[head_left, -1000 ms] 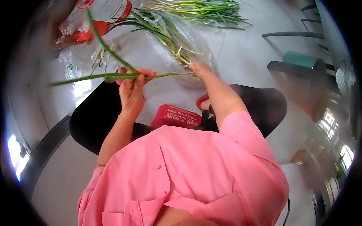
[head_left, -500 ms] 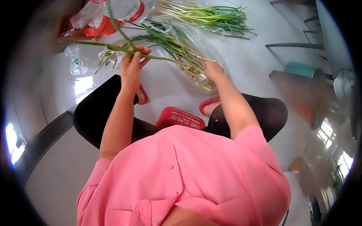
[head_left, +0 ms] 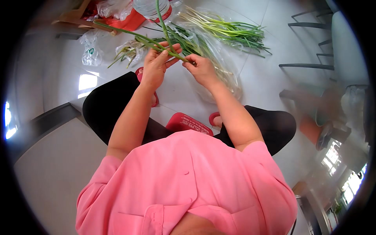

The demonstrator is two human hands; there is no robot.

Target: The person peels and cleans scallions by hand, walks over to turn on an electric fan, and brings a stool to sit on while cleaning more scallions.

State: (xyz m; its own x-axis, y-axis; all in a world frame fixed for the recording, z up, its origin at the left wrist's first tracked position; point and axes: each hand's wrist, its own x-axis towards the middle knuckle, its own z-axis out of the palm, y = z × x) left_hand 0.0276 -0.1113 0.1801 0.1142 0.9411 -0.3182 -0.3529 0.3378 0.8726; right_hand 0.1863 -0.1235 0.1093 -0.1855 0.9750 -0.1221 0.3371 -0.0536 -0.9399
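Between my two hands is a green onion (head_left: 141, 38) with long leaves that fork to the upper left. My left hand (head_left: 155, 67) pinches its stalk between thumb and fingers. My right hand (head_left: 202, 70) grips the lower end of the same stalk, close beside the left. Behind the right hand, a bunch of green onions (head_left: 183, 38) lies on a clear plastic bag (head_left: 223, 62). Farther back lies a second bunch (head_left: 227, 30), its green ends pointing right. A small heap of scraps (head_left: 131, 51) sits on plastic left of my left hand.
A clear plastic jug (head_left: 152, 8) and a red bag (head_left: 131, 20) are at the top left, near a crumpled clear bag (head_left: 92, 49). A red stool (head_left: 187, 123) is between my legs. Chair legs (head_left: 307, 65) stand at the right.
My right hand has moved from over the bagged bunch toward my left hand and now holds the stalk's lower end. My left hand still holds the onion. The view has shifted.
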